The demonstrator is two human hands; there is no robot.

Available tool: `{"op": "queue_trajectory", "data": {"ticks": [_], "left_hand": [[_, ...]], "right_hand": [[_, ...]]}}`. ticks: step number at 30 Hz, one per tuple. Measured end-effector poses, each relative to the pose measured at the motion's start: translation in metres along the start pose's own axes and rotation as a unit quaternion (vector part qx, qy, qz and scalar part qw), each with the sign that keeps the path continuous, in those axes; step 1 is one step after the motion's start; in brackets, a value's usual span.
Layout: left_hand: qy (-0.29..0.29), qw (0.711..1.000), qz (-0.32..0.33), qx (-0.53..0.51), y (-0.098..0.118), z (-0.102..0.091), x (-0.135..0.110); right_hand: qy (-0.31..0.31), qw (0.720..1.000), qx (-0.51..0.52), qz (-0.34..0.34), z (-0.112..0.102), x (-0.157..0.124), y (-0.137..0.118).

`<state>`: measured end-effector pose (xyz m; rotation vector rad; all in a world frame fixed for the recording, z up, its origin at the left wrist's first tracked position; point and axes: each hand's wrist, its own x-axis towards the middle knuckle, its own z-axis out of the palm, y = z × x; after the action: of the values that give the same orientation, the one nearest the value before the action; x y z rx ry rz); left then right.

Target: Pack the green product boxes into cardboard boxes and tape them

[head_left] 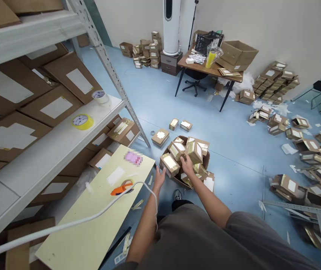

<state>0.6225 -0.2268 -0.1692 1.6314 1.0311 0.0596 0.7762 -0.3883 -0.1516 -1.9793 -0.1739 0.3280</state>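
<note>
Small taped boxes [177, 150] lay heaped in a carton [207, 156] on the floor at twelve o'clock. The right hand [187, 165] rested on one, its grip unclear. The left hand [159, 177] hovered open and empty at its nine o'clock. It seemed one was being picked out; a lift would need the fingers closed around it.

We see a yellow tape roll [83, 121] and a white tape roll [100, 96] on the shelf [50, 157]. Far off, a tabletop [205, 70] holds a big open box [237, 54]. A tall white fan [171, 26] stands by the wall
</note>
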Motion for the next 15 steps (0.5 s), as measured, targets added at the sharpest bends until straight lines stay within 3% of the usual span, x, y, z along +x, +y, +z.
{"op": "queue_trajectory", "data": {"ticks": [3,7,11,15], "left_hand": [[0.028,0.998,-0.035,-0.037,-0.002,-0.019,0.000],[0.071,0.995,-0.011,-0.070,-0.001,-0.049,-0.005],[0.114,0.989,0.011,-0.090,-0.003,-0.083,-0.015],[0.164,0.979,0.027,-0.116,-0.017,-0.132,-0.033]], "right_hand": [[-0.009,0.999,0.021,-0.023,0.001,0.001,-0.009],[-0.039,0.997,0.048,-0.046,0.020,-0.002,-0.029],[-0.077,0.992,0.046,-0.088,0.053,-0.009,-0.059],[-0.137,0.981,0.036,-0.131,0.100,-0.030,-0.094]]}}
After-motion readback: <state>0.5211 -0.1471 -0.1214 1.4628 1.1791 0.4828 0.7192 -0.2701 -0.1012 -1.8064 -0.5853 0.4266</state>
